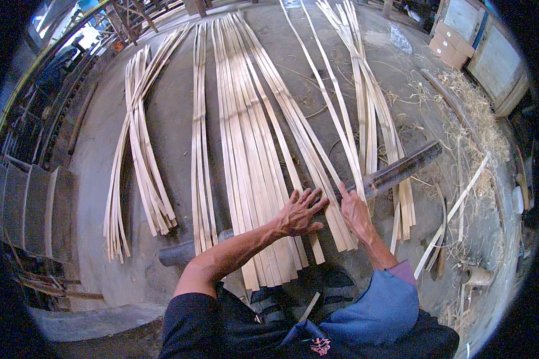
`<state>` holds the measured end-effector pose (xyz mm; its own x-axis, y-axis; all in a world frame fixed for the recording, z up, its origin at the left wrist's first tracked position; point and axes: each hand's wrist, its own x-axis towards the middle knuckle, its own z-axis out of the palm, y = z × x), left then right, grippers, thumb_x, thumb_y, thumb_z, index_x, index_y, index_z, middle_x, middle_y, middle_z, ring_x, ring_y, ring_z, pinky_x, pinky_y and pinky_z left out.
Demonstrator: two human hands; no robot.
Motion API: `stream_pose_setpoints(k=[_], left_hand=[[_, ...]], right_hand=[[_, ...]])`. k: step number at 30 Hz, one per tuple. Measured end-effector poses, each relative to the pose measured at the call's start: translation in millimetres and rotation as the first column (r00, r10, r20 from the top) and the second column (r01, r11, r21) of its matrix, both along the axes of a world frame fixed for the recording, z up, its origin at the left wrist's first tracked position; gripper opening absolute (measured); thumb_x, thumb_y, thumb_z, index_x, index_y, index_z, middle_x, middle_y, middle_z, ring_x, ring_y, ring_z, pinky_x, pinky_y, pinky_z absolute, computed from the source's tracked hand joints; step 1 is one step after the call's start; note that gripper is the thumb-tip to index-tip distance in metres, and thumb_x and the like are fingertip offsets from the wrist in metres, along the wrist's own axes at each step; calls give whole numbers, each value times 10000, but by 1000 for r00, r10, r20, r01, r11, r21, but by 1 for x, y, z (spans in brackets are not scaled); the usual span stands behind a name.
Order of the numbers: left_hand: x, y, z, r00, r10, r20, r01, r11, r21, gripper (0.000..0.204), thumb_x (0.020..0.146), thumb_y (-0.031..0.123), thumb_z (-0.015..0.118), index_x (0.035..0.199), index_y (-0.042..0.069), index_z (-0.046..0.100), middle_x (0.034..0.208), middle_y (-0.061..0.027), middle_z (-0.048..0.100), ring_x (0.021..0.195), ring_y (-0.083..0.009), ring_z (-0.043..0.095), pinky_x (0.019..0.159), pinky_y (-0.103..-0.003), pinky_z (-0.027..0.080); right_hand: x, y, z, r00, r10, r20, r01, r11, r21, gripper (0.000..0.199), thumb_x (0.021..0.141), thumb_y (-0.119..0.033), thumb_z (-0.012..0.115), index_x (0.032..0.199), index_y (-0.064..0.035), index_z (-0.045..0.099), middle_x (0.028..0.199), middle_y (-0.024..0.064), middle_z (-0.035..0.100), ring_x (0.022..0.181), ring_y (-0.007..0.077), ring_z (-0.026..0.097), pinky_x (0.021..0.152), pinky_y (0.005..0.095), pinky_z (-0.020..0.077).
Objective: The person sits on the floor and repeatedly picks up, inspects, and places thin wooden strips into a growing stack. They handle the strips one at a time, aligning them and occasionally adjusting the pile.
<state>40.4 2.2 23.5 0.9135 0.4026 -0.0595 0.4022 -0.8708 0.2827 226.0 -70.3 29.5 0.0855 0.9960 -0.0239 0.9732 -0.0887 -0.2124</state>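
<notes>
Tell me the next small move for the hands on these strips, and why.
Probably slide the left hand rightward, nudging the loose strips against the wide bundle. Its fingers lie spread flat on them, while the right hand rests by the dark pole they cross.

Bare floor (pixel 173 107) between strip bundles (pixel 248 137) looks passable; shavings (pixel 473 119) clutter right

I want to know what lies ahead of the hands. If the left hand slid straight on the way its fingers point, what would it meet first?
The left hand lies flat on the bamboo strips, fingers pointing up and right. Sliding on, it would probably first meet the dark pole by the right hand, though depth is uncertain.
</notes>
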Motion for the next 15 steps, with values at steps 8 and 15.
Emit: stream_pose_setpoints(k=[8,15], left_hand=[[0,1,-3,999,-2,38,3,1000,-30,702,785,509,457,1330,122,240,1372,-173,198,1227,-354,249,973,-552,171],[2,2,-4,993,60,102,-49,994,-100,730,791,484,463,1315,34,226,1346,-187,247,1207,-348,284,962,-529,199]], right_hand=[[-2,11,-3,971,219,94,-229,967,110,399,719,-82,533,1095,39,480,966,175,511,758,268,501,669,381,442],[3,33,-2,950,97,-297,-77,994,80,430,805,-154,487,1194,5,400,832,251,495,763,402,514,701,440,421]])
